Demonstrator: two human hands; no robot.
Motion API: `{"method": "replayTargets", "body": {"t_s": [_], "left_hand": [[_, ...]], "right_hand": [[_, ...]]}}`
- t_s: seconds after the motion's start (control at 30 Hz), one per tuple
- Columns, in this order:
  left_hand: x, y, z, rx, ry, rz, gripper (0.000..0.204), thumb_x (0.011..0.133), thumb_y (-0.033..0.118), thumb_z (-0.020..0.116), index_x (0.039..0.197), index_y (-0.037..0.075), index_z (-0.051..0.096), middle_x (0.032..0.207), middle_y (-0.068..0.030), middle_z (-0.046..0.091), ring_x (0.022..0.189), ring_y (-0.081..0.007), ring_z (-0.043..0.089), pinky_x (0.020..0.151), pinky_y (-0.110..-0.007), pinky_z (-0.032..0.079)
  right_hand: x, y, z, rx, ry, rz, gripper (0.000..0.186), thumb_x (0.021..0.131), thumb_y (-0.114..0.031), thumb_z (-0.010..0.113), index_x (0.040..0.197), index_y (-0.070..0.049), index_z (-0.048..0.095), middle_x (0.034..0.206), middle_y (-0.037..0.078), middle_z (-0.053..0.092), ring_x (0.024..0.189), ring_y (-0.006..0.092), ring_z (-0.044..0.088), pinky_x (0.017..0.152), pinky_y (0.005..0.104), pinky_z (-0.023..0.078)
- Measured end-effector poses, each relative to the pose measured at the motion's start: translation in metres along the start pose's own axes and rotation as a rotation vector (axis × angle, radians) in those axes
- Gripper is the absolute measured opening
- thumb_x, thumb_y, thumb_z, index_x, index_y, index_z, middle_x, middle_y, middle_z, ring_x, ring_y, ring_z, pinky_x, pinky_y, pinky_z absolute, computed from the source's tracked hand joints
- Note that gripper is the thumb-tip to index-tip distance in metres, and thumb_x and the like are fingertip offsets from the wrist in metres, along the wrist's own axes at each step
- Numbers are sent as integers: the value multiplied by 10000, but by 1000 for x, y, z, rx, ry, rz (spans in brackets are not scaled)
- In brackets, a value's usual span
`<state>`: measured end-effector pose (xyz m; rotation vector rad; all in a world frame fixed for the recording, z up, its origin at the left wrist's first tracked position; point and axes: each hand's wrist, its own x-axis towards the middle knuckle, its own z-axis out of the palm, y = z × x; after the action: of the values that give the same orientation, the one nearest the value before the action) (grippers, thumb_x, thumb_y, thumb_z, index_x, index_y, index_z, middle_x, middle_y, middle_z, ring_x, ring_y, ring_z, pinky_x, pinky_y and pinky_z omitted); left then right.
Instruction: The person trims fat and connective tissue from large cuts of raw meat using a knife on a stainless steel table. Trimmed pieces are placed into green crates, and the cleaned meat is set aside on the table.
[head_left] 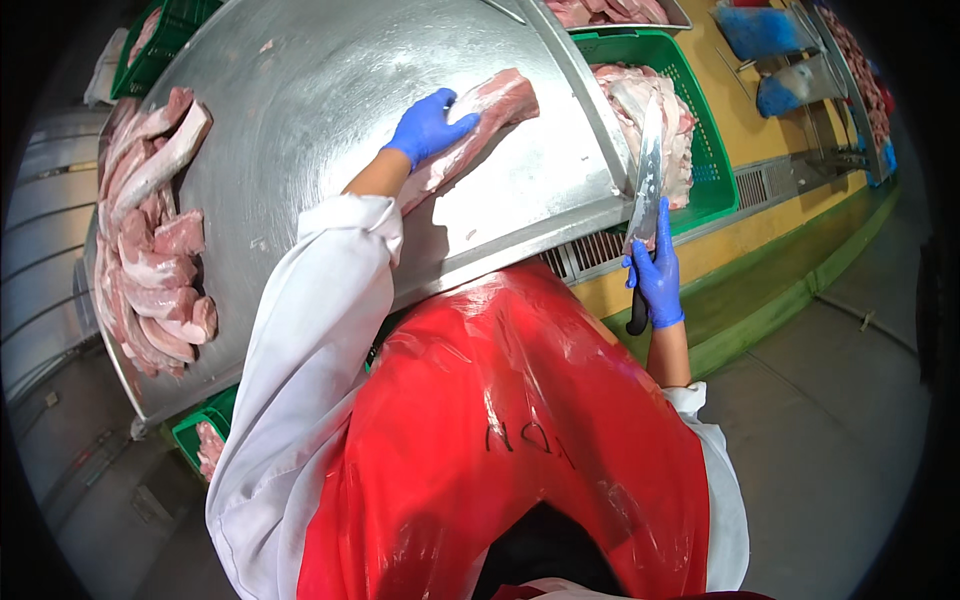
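My left hand (pixel 428 130), in a blue glove, has its fingers curved over a long pink piece of meat (pixel 500 100) lying on the steel tray (pixel 270 120). My right hand (pixel 655 275), also gloved, is closed on a knife (pixel 646 170) with a black handle and a long blade pointing up. The blade is over a green crate (pixel 715 170) of pale, fatty meat pieces (pixel 678 135) beside the tray. Several long cuts of meat (pixel 160 270) are piled along the tray's left side.
A green crate (pixel 135 75) is at the back left, another (pixel 185 435) below the tray. A metal pan of meat (pixel 615 12) is at the back. Blue objects (pixel 750 30) lie on the yellow surface (pixel 745 125) at right, near more meat (pixel 865 90). My red apron (pixel 420 420) faces the tray's front edge.
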<state>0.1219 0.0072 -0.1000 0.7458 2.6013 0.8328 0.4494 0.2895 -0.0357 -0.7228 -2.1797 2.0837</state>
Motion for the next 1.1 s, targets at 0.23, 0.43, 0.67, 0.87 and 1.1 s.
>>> {"method": "replayTargets", "body": {"t_s": [0.23,0.43,0.67,0.87,1.1], "left_hand": [[-13,44,11,221,373,206,346,714,328,730,894,45,642,898,-154,618,871,-347,588,787,-458,480],[5,95,37,390,379,202,279,734,342,728,820,84,666,857,-141,618,854,-327,590,750,-464,452],[40,109,33,272,264,-5,186,784,245,691,799,59,684,805,-180,694,792,-355,674,740,-444,519],[41,72,31,80,276,-72,92,811,131,639,798,42,658,772,-200,677,740,-375,671,699,-438,530],[38,80,38,95,310,0,97,819,138,641,800,42,639,735,-195,653,697,-378,648,664,-446,515]], "right_hand": [[31,7,-16,45,-27,16,802,948,-26,519,1608,-172,89,735,-13,545,594,55,477,495,209,413],[69,7,-18,-35,-85,-56,802,921,-16,512,1604,-155,115,660,-9,536,520,59,451,504,220,421],[89,2,-13,-34,-159,-112,786,925,2,488,1603,-148,120,680,-1,543,571,62,496,523,226,454],[136,6,28,-186,-281,-162,787,929,-102,545,1598,-203,143,739,91,603,600,183,599,604,341,522],[208,1,86,-612,-318,-429,769,934,-188,565,1583,-272,160,864,217,688,774,419,670,759,515,526]]}}
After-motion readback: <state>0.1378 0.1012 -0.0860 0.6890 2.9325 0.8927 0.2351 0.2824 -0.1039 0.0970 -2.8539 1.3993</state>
